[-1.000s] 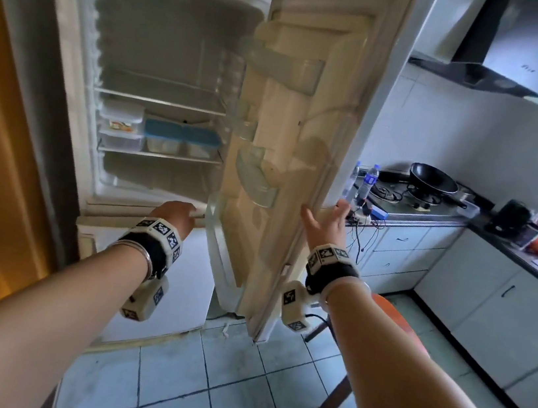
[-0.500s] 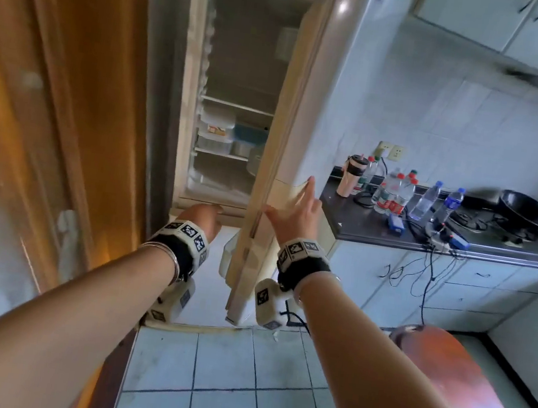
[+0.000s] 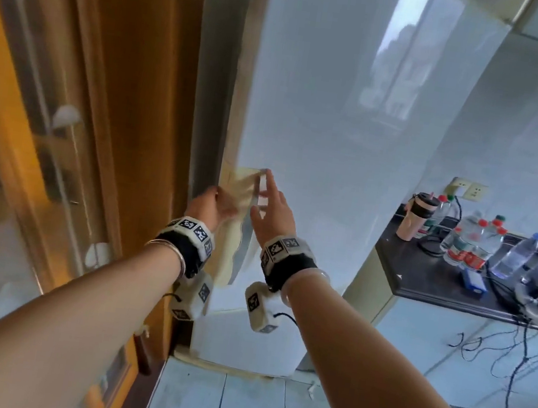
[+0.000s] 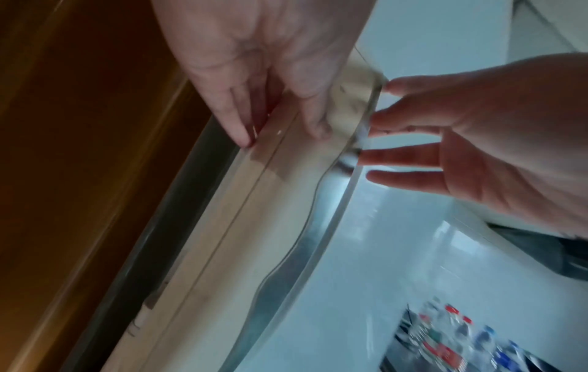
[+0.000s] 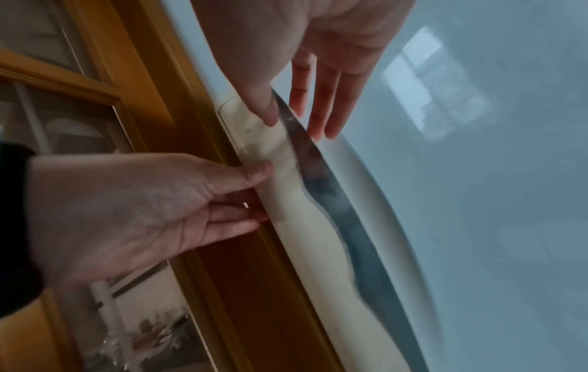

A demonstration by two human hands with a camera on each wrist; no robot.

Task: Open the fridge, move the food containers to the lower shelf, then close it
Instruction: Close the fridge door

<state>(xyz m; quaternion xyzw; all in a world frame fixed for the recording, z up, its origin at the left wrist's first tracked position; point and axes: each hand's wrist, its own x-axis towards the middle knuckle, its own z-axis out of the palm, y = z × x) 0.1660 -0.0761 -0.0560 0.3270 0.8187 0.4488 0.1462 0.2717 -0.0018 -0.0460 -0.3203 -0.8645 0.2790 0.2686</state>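
Your right hand (image 3: 271,214) lies flat with straight, spread fingers on the white front of the fridge door (image 3: 355,146), just right of the door's curved handle strip (image 3: 246,221); it presses and clasps nothing. Your left hand (image 3: 210,204) sits at the handle's left edge, fingers loosely extended along the seam where the door meets the cabinet, touching the strip without closing round it as far as the wrist views show.

The door looks shut or within a hair of it: no gap to the interior is visible in any view. That puts you at the very end of the job, I'd judge. All that seems left is a firm push to seat the seal, then letting go. The food containers are out of sight behind the door, so you cannot confirm their shelf from here.

Left of the fridge door stands an orange-brown wooden door frame (image 3: 107,112) with glass panes. To the right of the fridge door, a dark countertop (image 3: 438,290) carries water bottles (image 3: 473,239), a pink cup (image 3: 415,221) and tangled cables. Below the fridge door the floor is pale tile (image 3: 232,406).
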